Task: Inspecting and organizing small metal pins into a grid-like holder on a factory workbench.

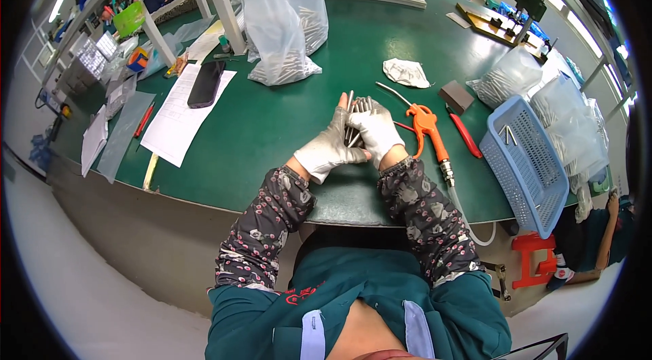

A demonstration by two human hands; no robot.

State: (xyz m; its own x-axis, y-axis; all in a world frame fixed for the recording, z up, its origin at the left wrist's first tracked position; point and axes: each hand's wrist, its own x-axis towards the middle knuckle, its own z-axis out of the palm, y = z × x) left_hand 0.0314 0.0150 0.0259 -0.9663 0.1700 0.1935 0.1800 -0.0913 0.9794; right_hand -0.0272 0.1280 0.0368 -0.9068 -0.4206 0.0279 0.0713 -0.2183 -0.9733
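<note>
The green counter (272,142) carries all work items. Clear bags (272,27) of rods stand at its far side, left of centre; more bags (564,115) are grouped at the right. The blue basket (511,180) sits at the right edge, beside those bags, tilted in view; a few rods lie in it. Printed paper (180,119) lies at the left. The orange air gun (426,128) lies just right of the hands, its hose running off the near edge. The left hand (328,146) and right hand (375,128), both in white gloves, are closed together around a bundle of rods. The phone (206,85) rests on the paper. Red-handled pliers (465,132) lie between air gun and basket. A white cloth (405,73) lies beyond the air gun; a brown block (456,96) is near it. The grasped rods (352,136), metallic and slender, are located between the palms, with ends protruding.
</note>
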